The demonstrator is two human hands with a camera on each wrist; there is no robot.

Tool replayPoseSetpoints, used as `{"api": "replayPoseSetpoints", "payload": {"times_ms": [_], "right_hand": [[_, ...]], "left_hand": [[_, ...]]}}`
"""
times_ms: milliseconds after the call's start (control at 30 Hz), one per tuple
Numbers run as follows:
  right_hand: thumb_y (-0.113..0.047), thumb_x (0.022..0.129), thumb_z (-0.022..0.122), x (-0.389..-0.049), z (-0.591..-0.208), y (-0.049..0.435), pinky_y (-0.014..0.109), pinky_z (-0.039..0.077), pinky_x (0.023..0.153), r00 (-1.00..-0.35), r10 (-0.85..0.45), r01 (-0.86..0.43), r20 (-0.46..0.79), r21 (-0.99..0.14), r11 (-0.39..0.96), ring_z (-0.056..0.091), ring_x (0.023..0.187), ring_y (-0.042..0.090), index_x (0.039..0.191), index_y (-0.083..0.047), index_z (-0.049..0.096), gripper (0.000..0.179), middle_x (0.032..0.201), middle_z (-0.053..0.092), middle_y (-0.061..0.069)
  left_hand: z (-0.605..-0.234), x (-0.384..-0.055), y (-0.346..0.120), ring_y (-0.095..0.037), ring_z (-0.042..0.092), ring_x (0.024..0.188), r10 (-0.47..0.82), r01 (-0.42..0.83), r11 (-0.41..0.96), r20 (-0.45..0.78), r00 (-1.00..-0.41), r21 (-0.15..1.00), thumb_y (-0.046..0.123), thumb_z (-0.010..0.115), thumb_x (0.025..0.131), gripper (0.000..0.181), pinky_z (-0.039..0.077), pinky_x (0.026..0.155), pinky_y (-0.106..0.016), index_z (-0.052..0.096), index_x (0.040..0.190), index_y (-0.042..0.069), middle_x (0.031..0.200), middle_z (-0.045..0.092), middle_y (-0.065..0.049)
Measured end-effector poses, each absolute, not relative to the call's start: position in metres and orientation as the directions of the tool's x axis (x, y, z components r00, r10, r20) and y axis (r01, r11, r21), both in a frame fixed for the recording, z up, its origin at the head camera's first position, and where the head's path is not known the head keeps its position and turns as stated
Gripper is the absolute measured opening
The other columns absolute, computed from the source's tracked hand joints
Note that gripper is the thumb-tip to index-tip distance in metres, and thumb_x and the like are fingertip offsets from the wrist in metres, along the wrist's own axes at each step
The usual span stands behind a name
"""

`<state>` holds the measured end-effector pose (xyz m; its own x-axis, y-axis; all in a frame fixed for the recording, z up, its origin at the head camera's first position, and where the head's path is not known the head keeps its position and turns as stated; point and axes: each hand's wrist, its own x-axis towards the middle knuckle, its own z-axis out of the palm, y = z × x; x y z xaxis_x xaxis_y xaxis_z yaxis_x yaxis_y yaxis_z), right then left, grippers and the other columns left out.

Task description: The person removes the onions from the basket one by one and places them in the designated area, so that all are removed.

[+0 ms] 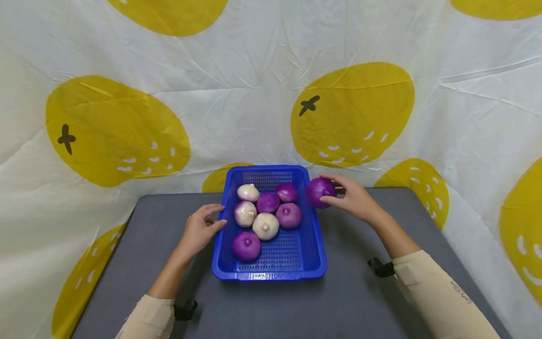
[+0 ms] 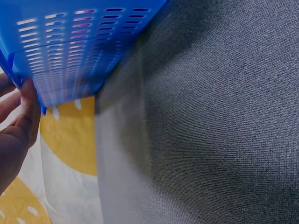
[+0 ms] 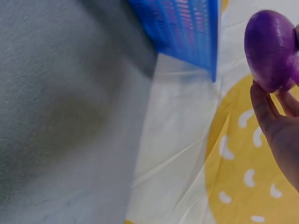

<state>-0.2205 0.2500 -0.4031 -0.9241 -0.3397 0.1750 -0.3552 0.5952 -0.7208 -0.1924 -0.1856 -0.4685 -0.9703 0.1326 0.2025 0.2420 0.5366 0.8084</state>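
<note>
A blue plastic basket [image 1: 313, 263] with slotted walls holds several onions, some purple, such as the front one [image 1: 246, 246], and some whitish, such as the middle one [image 1: 265, 226]. My right hand [image 1: 351, 197] grips a purple onion [image 1: 320, 192] between thumb and fingers, beside the basket's right rim and raised over the table. In the right wrist view the fingertips [image 3: 261, 100] press on the underside of that onion [image 3: 271, 49]. At the left rim, my left hand [image 1: 201, 228] pinches the basket's edge. The left wrist view has its thumb against the outer side of the rim.
The basket stands on a dark grey table [image 1: 271, 310], close to its back edge. Behind hangs a white cloth [image 1: 254, 117] printed with large yellow fruit shapes. Black straps [image 1: 381, 267] cross the wrists near the beige sleeves [image 1: 440, 292].
</note>
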Motion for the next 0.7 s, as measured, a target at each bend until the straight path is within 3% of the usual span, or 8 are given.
{"api": "replayPoseSetpoints", "payload": {"times_ms": [200, 700], "right_hand": [[-0.029, 0.094, 0.078, -0.227, -0.412, 0.26, 0.059, 0.056, 0.094, -0.954, -0.26, -0.283, 0.146, -0.722, 0.632, 0.063, 0.119, 0.044, 0.15, -0.007, 0.051, 0.066, 0.144, 0.059, 0.023], [-0.027, 0.098, 0.071, -0.257, -0.461, 0.276, 0.061, 0.051, 0.1, -0.99, -0.108, -0.141, 0.092, -0.731, 0.668, 0.058, 0.125, 0.051, 0.15, 0.002, 0.048, 0.064, 0.15, 0.048, 0.032]], "left_hand": [[-0.469, -0.193, -0.187, -0.024, 0.071, 0.083, 0.137, 0.237, 0.554, 0.193, -0.972, 0.798, 0.008, 0.081, 0.089, 0.04, 0.054, 0.068, -0.019, 0.072, 0.127, -0.001, 0.134, 0.066, -0.018], [-0.468, -0.193, -0.185, -0.023, 0.07, 0.082, 0.132, 0.23, 0.561, 0.188, -0.973, 0.795, 0.009, 0.08, 0.09, 0.039, 0.054, 0.068, -0.02, 0.072, 0.126, -0.001, 0.136, 0.065, -0.018]]}}
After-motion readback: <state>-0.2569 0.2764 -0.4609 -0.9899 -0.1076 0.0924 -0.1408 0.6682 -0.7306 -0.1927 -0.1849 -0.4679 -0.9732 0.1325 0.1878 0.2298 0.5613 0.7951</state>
